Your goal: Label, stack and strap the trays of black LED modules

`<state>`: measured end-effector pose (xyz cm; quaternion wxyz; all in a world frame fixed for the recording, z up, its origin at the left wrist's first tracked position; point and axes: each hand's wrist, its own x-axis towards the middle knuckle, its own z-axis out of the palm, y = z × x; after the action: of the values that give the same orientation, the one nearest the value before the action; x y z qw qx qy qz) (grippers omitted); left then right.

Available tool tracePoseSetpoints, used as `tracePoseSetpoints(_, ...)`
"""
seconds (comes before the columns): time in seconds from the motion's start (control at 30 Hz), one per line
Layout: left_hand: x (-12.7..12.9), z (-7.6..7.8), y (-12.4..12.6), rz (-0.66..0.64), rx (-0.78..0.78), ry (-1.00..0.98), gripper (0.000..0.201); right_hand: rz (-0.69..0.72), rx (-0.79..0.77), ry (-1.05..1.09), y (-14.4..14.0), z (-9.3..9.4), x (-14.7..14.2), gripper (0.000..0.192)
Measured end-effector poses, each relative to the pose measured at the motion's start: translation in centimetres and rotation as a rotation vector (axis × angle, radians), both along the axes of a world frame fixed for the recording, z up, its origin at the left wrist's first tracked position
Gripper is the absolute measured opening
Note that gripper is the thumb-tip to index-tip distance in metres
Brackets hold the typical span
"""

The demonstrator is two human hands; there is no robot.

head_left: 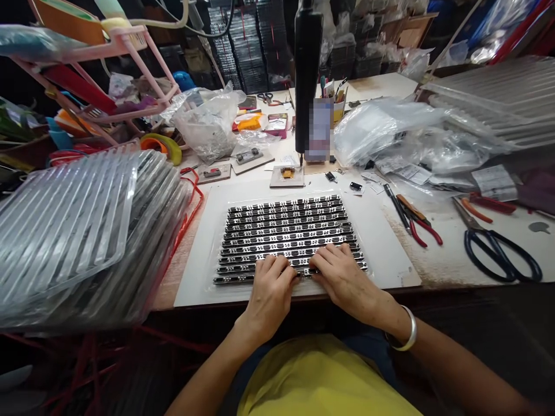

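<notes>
Fingers of the left hand (269, 289) and right hand (342, 274) pinch small black connectors in the clear ribbed plastic tray (286, 237) at the counter's near edge. Work sits on the nearest row; seating them probably needs careful alignment.

Black rows of small connectors dotted silver fill the clear plastic tray (288, 237); the flat bench mat (385, 242) is white; blue-handled steel scissors (498, 245); red-handled pliers (418, 222); pink wire rack (130, 58).

A cluttered white worktable (433, 260) stands before dim stacked shelves (247, 46), beside a pink rack (130, 52).
</notes>
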<state>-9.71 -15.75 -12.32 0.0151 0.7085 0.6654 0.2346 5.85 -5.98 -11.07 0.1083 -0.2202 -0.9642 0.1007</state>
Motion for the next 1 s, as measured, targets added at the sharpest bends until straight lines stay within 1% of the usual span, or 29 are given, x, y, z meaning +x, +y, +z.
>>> tracePoseSetpoints(0.1, -0.2, 0.1, 0.0, 0.007, -0.026, -0.029, 0.014, -0.005, -0.047, 0.06, 0.1, 0.1, 0.0, 0.013)
tracePoseSetpoints(0.2, -0.3, 0.4, 0.0, 0.011, -0.029, -0.055, 0.014, 0.029, -0.181, 0.137, 1.1, 0.9, 1.0, 0.016)
tracePoseSetpoints(0.27, -0.1, 0.5, 0.1, 0.01, -0.012, -0.072, 0.014, -0.025, -0.24, 0.212, 2.1, 1.6, 2.0, 0.015)
tracePoseSetpoints(0.33, 0.4, 0.6, 0.3, -0.001, 0.011, -0.089, 0.014, -0.106, -0.232, 0.258, 2.9, 2.1, 3.2, 0.014)
tracePoseSetpoints(0.37, 0.7, 0.5, 0.5, -0.009, 0.022, -0.097, 0.014, -0.122, -0.215, 0.25, 3.1, 2.1, 3.6, 0.015)
tracePoseSetpoints(0.43, 1.4, 0.5, 0.9, -0.032, 0.04, -0.11, 0.014, -0.098, -0.178, 0.186, 2.9, 1.9, 4.2, 0.015)
tracePoseSetpoints(0.5, 2.1, 0.4, 1.3, -0.055, 0.046, -0.11, 0.016, -0.057, -0.133, 0.109, 2.1, 1.4, 4.1, 0.016)
tracePoseSetpoints(0.6, 3.0, 0.2, 1.9, -0.085, 0.044, -0.087, 0.017, -0.062, -0.061, 0.051, 0.9, 0.7, 3.5, 0.017)
tracePoseSetpoints(0.67, 3.3, 0.1, 2.1, -0.096, 0.042, -0.072, 0.017, -0.062, -0.071, 0.037, 0.8, 0.7, 3.2, 0.018)
tracePoseSetpoints(0.73, 3.5, -0.1, 2.3, -0.102, 0.042, -0.066, 0.017, -0.032, -0.147, 0.043, 1.7, 0.9, 3.3, 0.018)
tracePoseSetpoints(0.8, 3.6, -0.1, 2.4, -0.097, 0.04, -0.065, 0.017, -0.053, -0.197, 0.082, 3.4, 1.2, 3.5, 0.019)
tracePoseSetpoints(0.87, 3.6, 0.0, 2.5, -0.091, 0.04, -0.066, 0.017, -0.156, -0.156, 0.103, 5.6, 1.2, 3.6, 0.021)
tracePoseSetpoints(0.93, 3.4, 0.3, 2.5, -0.084, 0.046, -0.078, 0.016, -0.269, -0.065, 0.063, 7.7, 0.8, 3.5, 0.024)
tracePoseSetpoints(1.0, 2.9, 0.7, 2.3, -0.065, 0.061, -0.099, 0.015, -0.312, 0.006, -0.024, 9.2, 0.2, 3.1, 0.028)
